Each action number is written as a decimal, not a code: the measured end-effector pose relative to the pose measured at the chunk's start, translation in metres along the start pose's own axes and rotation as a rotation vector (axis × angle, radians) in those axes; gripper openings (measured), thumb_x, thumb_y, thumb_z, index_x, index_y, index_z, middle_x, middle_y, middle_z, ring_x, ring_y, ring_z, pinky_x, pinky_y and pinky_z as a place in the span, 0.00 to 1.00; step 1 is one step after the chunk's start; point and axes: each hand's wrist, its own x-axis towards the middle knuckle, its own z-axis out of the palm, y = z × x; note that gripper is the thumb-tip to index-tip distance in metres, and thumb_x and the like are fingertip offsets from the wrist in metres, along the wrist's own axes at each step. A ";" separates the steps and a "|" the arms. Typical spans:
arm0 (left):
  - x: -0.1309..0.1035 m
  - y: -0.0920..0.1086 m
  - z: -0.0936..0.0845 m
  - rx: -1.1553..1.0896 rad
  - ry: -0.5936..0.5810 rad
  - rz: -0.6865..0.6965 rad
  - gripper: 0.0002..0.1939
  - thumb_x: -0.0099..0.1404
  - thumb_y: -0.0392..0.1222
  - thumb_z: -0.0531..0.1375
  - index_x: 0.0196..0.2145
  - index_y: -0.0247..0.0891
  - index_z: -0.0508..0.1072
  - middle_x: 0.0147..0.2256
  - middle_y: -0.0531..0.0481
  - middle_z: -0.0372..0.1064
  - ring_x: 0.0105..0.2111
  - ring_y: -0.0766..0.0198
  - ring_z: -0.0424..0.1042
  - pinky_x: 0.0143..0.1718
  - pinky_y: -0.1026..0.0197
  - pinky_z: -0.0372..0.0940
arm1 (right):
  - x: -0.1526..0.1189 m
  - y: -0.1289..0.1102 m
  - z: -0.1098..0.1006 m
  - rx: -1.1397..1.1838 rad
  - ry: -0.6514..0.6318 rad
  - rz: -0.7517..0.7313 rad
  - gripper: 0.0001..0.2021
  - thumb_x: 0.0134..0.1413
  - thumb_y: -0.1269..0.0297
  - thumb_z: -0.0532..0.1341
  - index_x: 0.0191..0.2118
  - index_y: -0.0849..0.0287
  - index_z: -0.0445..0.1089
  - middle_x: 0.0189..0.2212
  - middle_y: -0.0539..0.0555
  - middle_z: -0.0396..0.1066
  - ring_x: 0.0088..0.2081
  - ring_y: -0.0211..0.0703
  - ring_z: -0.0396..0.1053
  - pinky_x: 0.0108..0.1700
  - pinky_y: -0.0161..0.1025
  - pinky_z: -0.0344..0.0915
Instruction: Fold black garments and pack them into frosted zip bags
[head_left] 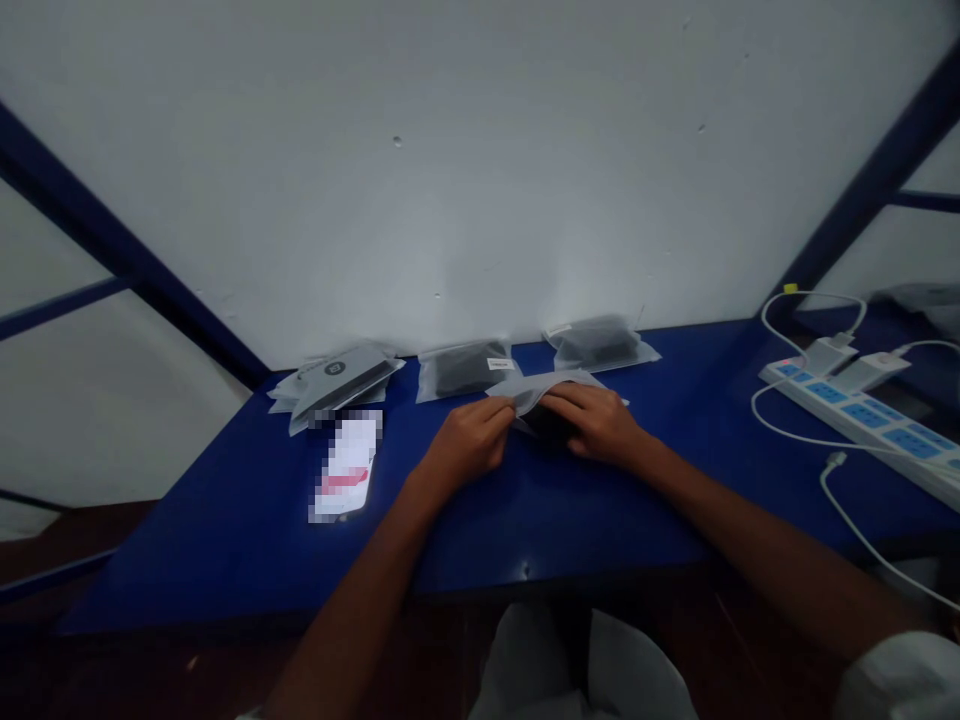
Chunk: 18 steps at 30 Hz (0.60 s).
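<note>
My left hand (469, 438) pinches the left edge of a frosted plastic bag (536, 384) over the middle of the blue table (487, 540). A black item (551, 424) shows at the bag's mouth. My right hand (596, 420) is closed round the black item and the bag's right side, with its fingertips partly inside the opening. Just behind lie a bagged dark item with a white label (465, 370) and another bagged dark item (600, 343).
Several frosted bags (341, 380) are piled at the back left, with a lit phone (349, 465) in front. On the right lies a power strip (862, 410) with white chargers and loose cables (847, 518). A white wall (487, 180) stands behind the table.
</note>
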 end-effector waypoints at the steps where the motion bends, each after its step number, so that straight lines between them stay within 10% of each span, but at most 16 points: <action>1: 0.000 -0.001 -0.001 0.001 0.003 -0.008 0.10 0.65 0.26 0.51 0.38 0.32 0.71 0.39 0.42 0.75 0.37 0.62 0.76 0.38 0.60 0.73 | -0.001 0.001 -0.003 0.033 0.052 -0.003 0.29 0.40 0.77 0.56 0.54 0.61 0.67 0.46 0.63 0.75 0.46 0.53 0.75 0.43 0.49 0.74; 18: 0.002 -0.001 -0.004 -0.002 0.049 -0.058 0.08 0.64 0.28 0.52 0.34 0.33 0.70 0.37 0.43 0.74 0.35 0.63 0.75 0.36 0.61 0.71 | 0.003 -0.008 -0.029 0.412 0.516 0.236 0.14 0.43 0.64 0.67 0.40 0.52 0.73 0.32 0.51 0.79 0.33 0.50 0.78 0.34 0.44 0.75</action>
